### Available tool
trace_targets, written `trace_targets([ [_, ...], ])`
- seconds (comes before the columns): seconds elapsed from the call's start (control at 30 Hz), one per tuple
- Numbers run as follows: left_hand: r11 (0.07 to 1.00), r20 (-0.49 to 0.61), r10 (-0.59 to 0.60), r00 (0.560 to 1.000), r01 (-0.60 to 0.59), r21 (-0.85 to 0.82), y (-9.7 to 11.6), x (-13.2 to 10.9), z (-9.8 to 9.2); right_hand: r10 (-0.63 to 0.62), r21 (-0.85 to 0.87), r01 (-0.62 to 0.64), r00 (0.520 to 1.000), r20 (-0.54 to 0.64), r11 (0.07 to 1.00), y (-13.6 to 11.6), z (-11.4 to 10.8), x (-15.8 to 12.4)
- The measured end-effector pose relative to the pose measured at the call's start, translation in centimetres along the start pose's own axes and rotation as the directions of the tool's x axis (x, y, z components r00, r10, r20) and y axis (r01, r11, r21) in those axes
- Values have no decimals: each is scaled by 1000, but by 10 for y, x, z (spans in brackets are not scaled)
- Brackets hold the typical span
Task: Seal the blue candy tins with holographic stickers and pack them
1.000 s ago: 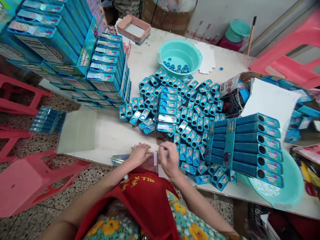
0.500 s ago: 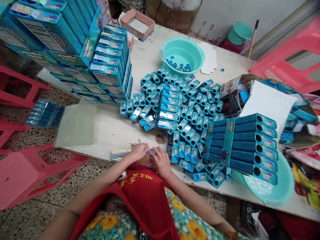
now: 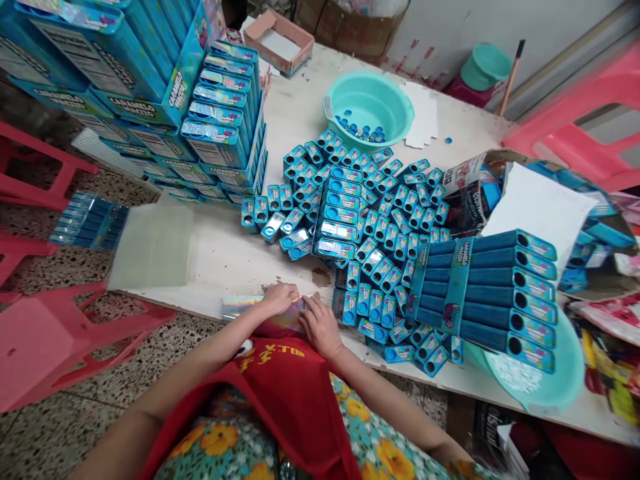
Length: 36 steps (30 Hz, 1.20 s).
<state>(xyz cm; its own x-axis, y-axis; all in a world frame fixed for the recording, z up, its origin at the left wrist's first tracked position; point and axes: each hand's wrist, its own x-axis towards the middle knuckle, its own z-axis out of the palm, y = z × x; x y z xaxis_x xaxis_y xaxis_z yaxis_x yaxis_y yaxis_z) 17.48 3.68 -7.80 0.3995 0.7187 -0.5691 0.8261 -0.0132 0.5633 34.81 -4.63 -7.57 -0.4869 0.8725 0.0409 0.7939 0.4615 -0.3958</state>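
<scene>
At the table's front edge, my left hand (image 3: pixel 278 300) is closed, its fingertips pinching the edge of a thin, shiny see-through film (image 3: pixel 285 321). Beside it on the right, my right hand (image 3: pixel 323 328) has its thumb and forefinger closed on the same edge, while its other fingers curl over the film. Part of the film is hidden by my hands. A rainbow-shiny strip (image 3: pixel 240 307) shows under my left forearm; whether it belongs to the same sheet I cannot tell. Just beyond my hands, a row of blue tins (image 3: pixel 336 248) lies on many loose blue tins (image 3: pixel 376 300).
Stacked trays of blue boxes (image 3: pixel 210 143) stand at the back left. Clear sheets (image 3: pixel 150 247) lie at the left edge. A turquoise basin (image 3: pixel 370 83) holds small blue caps. Banded blue tins (image 3: pixel 490 290) rest partly over another basin (image 3: pixel 570 373) at the right.
My fingertips have shifted slightly along the film's edge, and a thin line of it now shows between them. The view has tilted a little; the tins are unmoved.
</scene>
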Motion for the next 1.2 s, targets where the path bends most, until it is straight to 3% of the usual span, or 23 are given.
trace_targets([
  [0.23, 1000, 21, 12, 1000, -12, 22, 3, 0, -3, 103, 5, -103, 995, -18, 995, 2, -4, 11],
  [0.47, 1000, 44, 3, 999, -4, 25, 2, 1, -3, 50, -28, -50, 999, 9, 998, 4, 11, 9],
  [0.77, 1000, 34, -8, 999, 7, 6, 0, 7, 0, 84, 11, -84, 996, -15, 996, -1, -7, 6],
  [0.9, 1000, 3, -23, 1000, 23, 8, 5, 1, -8, 67, 27, -68, 997, 41, 997, -7, -34, 17],
  [0.97, 993, -75, 34, 997, -42, -110, 14, -10, -20, 99, 104, -106, 993, 69, 989, -10, -59, 26],
  [1.0, 967, -105, 93, 990, -115, -227, 20, -18, -27, 128, 168, -140, 988, 81, 976, -11, -73, 31],
  [1.07, 830, -109, 233, 966, -256, -496, 36, -35, -43, 198, 321, -218, 976, 95, 922, -13, -104, 42],
  [1.13, 711, -58, 310, 949, -272, -648, 52, -49, -59, 262, 453, -272, 961, 86, 849, -13, -131, 54],
  [1.2, 704, -40, 277, 960, -231, -672, 66, -54, -75, 325, 519, -306, 944, 56, 798, -10, -152, 67],
])
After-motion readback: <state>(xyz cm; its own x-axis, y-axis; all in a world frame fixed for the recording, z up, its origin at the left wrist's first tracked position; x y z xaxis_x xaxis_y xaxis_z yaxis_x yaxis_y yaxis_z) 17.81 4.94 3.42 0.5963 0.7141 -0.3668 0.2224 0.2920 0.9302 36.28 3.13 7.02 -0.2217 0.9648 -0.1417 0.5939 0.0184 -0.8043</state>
